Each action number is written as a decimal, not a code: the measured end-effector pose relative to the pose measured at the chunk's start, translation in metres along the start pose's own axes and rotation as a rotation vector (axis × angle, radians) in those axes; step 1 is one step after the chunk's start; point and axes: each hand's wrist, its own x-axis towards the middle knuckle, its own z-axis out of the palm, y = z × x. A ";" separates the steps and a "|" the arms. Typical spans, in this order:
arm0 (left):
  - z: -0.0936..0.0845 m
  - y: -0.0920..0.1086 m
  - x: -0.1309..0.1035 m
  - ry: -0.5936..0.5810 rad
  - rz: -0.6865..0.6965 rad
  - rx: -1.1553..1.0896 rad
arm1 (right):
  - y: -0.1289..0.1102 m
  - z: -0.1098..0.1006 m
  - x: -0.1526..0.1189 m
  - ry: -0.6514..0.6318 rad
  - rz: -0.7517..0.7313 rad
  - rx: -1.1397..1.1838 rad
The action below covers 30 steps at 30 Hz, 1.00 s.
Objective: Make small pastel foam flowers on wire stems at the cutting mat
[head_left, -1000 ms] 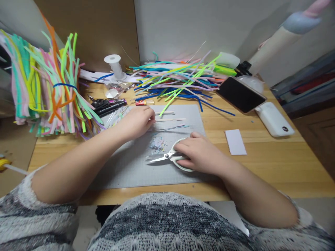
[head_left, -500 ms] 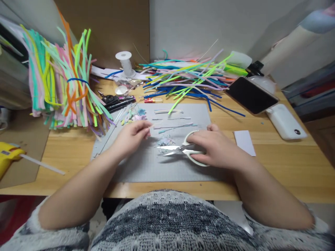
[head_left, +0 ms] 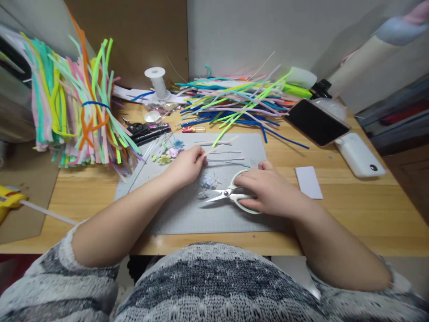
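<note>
The left hand (head_left: 188, 166) pinches a pale strip (head_left: 219, 147) pointing towards two o'clock; the right hand (head_left: 270, 191) grips scissors (head_left: 226, 193) at its nine o'clock. The blades, seemingly parted though blurred, could snag the trimmings (head_left: 208, 180) at their eleven o'clock if swept forward carelessly.

craft workspace, wooden desk (head_left: 355, 214), grey cutting mat (head_left: 201, 219), pipe-cleaner bundles (head_left: 75, 107), yellow glue gun (head_left: 10, 198)
</note>
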 end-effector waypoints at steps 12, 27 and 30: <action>0.009 0.003 0.012 -0.310 0.285 -0.084 | -0.001 0.000 -0.001 0.002 -0.036 -0.026; 0.032 -0.031 -0.011 0.125 0.104 -0.537 | -0.001 -0.001 -0.002 -0.009 -0.042 -0.020; 0.049 -0.030 -0.022 0.222 0.056 -0.745 | -0.002 -0.001 -0.002 -0.018 -0.054 -0.018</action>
